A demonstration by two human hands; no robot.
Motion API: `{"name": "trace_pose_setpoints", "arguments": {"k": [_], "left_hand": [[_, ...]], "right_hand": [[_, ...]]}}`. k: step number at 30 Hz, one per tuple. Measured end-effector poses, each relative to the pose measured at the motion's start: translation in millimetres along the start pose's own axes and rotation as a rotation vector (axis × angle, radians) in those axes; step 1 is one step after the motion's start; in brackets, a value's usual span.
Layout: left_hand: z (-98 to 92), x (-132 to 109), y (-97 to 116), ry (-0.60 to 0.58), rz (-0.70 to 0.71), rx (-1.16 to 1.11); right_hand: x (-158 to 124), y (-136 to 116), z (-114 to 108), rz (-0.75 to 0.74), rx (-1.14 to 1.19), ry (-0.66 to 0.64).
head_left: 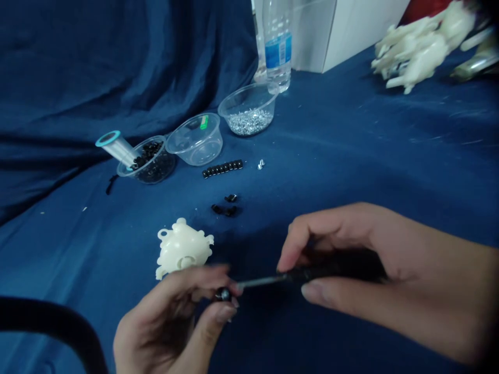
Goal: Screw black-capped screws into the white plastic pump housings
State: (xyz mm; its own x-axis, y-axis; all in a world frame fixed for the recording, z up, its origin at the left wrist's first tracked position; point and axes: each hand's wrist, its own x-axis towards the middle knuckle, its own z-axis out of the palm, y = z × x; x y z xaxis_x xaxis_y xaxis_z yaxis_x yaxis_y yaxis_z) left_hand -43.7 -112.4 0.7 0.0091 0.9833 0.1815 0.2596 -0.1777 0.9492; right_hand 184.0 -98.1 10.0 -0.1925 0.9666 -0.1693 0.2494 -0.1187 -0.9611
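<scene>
My right hand (343, 254) is closed around the black handle of a screwdriver (265, 281), its metal shaft pointing left. The shaft's tip comes up to the fingertips of my left hand (179, 317). Between left thumb and fingers I pinch a small black part (223, 294) with a shiny bit on it; its exact kind is too small to tell. Just beyond the left hand lies a cream plastic piece (185, 244) with rounded knobs and a small ring, its near edge hidden behind my fingers. A few loose black parts (225, 210) lie farther off.
A row of black pieces (222, 169) and small silver screws (261, 164) lie mid-table. Behind stand clear bowls: one with black parts (156, 161) and a spool (117, 148), another bowl (195, 140), one with screws (249, 120). A bottle (278, 52) and cream plastic pieces (424, 47) are farther back.
</scene>
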Motion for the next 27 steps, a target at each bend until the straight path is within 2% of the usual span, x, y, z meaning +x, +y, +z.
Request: {"name": "trace_pose_setpoints", "arguments": {"k": [5, 7, 10, 14, 18, 22, 27], "left_hand": [[-13.4, 8.7, -5.3, -0.069, -0.184, -0.374], [-14.1, 9.5, -2.0, -0.095, -0.28, -0.485], [-11.7, 9.4, 6.0, -0.087, -0.351, -0.552], [-10.9, 9.3, 12.8, -0.043, -0.382, -0.579], [-12.0, 11.5, 12.8, -0.023, -0.393, -0.614], [-9.8, 13.8, 11.6, -0.058, -0.403, -0.709], [-9.9, 10.3, 11.5, -0.063, -0.366, -0.739]], "right_hand": [[18.3, -4.5, -14.7, -0.001, 0.089, -0.086], [20.1, -7.8, -15.2, 0.061, 0.123, -0.069], [17.9, -10.9, -11.7, 0.138, 0.144, -0.027], [16.5, -9.3, -7.6, 0.161, 0.192, -0.011], [18.3, -6.9, -7.7, 0.179, 0.233, -0.073], [18.0, -7.9, -7.8, 0.176, 0.229, -0.115], [17.1, -7.4, -6.3, 0.176, 0.148, -0.013]]}}
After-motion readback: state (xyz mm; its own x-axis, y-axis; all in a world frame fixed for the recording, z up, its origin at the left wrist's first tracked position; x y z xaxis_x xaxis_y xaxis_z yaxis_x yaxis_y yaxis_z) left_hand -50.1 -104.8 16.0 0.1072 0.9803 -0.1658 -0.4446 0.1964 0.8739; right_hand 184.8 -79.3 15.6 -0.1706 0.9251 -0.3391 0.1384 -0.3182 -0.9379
